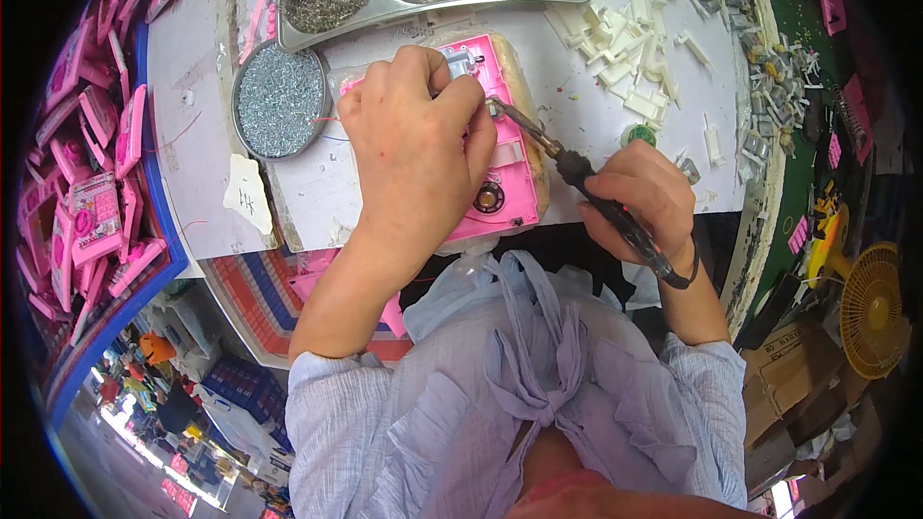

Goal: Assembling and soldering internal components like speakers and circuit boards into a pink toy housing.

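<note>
Locate the pink casing point(519, 194) at the near edge of the table point(317, 194), partly under the left hand point(413, 139); its fingers are curled, any pinched part hidden. The right hand point(642, 197) grips the soldering iron point(579, 171), tip over the casing's far half. Steady the casing; keep contact brief, tip clear of pink plastic.

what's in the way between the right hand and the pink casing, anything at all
Nothing visible blocks it: the soldering iron held in the right hand spans the gap, its tip over the pink casing. The left hand covers much of the casing, just left of the tip.
</note>
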Demonstrator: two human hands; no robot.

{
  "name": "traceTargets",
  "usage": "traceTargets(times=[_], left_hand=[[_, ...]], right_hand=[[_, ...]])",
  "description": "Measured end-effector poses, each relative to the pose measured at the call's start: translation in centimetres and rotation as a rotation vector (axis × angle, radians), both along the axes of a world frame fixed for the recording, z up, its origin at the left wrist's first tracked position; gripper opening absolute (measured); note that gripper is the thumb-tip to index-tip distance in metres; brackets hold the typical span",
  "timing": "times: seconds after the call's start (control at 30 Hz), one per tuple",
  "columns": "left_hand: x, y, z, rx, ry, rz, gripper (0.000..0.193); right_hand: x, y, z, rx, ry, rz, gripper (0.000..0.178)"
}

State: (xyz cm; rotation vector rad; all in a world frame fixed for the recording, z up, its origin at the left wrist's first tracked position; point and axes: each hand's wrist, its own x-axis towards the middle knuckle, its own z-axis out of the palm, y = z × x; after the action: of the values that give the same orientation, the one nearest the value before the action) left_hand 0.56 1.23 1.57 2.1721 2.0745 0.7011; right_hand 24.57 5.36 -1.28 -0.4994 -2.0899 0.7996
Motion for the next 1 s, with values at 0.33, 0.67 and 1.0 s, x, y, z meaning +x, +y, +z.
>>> traceTargets(times=[0.33,0.67,1.0], left_hand=[[0.1,0.0,0.3,-0.002,0.006,0.002,0.011],[0.1,0.0,0.2,0.010,0.014,0.010,0.010],[0.1,0.1,0.4,-0.011,0.012,0.009,0.010]], right_hand=[[1.0,0.1,0.9,0.010,0.031,0.000,0.041],[-0.1,0.4,0.4,-0.012,0.001,0.006,0.036],[0.1,0.8,0.8,0.001,0.028,0.000,0.035]])
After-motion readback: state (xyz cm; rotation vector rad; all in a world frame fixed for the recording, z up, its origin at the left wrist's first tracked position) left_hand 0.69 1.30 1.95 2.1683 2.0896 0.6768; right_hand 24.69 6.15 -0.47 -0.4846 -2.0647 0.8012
